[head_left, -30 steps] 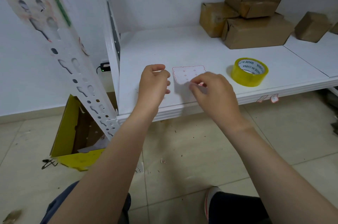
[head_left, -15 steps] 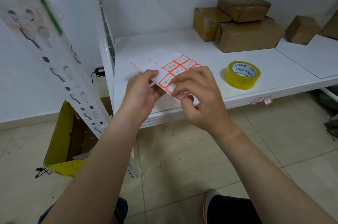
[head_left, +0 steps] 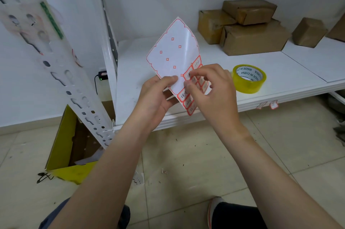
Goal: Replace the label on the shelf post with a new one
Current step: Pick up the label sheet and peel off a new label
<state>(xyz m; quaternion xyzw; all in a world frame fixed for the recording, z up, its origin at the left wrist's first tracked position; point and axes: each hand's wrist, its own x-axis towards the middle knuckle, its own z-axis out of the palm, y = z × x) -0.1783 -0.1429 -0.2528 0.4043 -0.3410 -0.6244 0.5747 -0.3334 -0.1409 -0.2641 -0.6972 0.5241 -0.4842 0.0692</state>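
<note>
Holding label sheet (head_left: 173, 55) at centre frame, long axis near upright. My left hand (head_left: 155, 96) pinches its lower edge. My right hand (head_left: 214, 90), fingers curled, pinches at a red-bordered sticker on it. Shelf post (head_left: 61, 71): left of frame, nearer my left hand; old label (head_left: 76, 58) on it, unreadable. Stickers handwritten "18-", "17-". Tape roll (head_left: 249, 78), right: "MADE IN CHINA".

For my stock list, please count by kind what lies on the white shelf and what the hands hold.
Brown cardboard boxes: 5, the last cut off by the right edge
Yellow tape roll: 1
Label sheet, held by left hand and right hand: 1
Total: 7
</note>
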